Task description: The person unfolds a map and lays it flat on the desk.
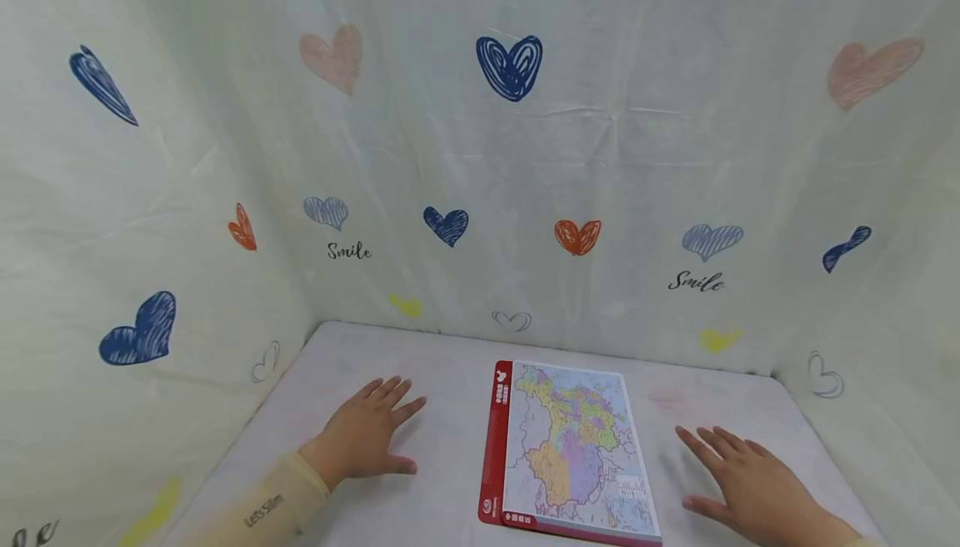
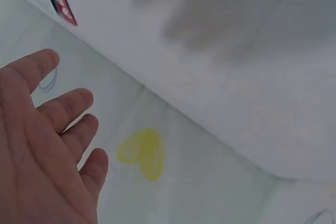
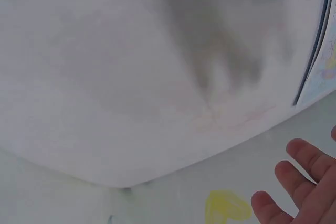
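Observation:
A map puzzle board (image 1: 573,447) with a red border strip lies flat on the white table, a colourful map printed on its face. To its left my left hand (image 1: 371,430) hovers palm down with fingers spread, holding nothing. On the other side my right hand (image 1: 750,480) is held the same way, apart from the board. In the left wrist view the left hand (image 2: 47,140) shows its palm and loosely bent fingers, with a red corner of the board (image 2: 64,11) beyond. The right wrist view catches the right hand's fingers (image 3: 296,179) and the board's edge (image 3: 320,66).
The white tabletop (image 1: 442,414) has rounded far corners. Pale cloth curtains (image 1: 465,147) printed with hearts and the word Smile hang behind it and at both sides. A faint reddish smudge (image 1: 667,399) marks the table right of the board.

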{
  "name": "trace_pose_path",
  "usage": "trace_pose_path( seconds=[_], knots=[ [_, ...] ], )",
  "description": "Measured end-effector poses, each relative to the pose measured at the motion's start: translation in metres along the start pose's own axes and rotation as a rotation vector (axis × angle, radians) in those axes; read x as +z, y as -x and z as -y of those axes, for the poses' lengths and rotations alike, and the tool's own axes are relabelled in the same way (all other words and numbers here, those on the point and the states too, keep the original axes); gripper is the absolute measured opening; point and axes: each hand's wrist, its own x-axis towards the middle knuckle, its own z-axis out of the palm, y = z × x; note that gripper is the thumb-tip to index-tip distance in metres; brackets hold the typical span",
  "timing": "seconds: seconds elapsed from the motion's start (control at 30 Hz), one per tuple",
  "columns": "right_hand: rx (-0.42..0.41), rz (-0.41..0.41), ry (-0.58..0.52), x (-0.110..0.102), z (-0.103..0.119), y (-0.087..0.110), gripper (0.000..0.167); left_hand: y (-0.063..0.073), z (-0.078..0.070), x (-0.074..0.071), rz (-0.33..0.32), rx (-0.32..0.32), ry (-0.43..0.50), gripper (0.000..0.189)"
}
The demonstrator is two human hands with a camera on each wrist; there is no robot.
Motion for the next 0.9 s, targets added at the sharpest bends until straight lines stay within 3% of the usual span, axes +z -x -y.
trace_pose_path(
  seconds=[0.2,0.53,0.77,0.9],
  knots=[
    [0.042,0.032,-0.121,0.010,0.018,-0.017,0.089,-0.015,-0.020,0.019,0.079,-0.028,0.085,0.089],
    [0.099,0.104,-0.278,0.021,0.040,-0.041,0.094,-0.041,-0.051,0.040,0.110,-0.067,0.259,0.087],
    [0.187,0.204,-0.362,0.034,0.053,-0.054,0.098,-0.056,-0.066,0.049,0.134,-0.127,0.260,0.089],
    [0.186,0.213,-0.382,0.037,0.059,-0.057,0.100,-0.062,-0.074,0.052,0.149,-0.149,0.278,0.094]
  ],
)
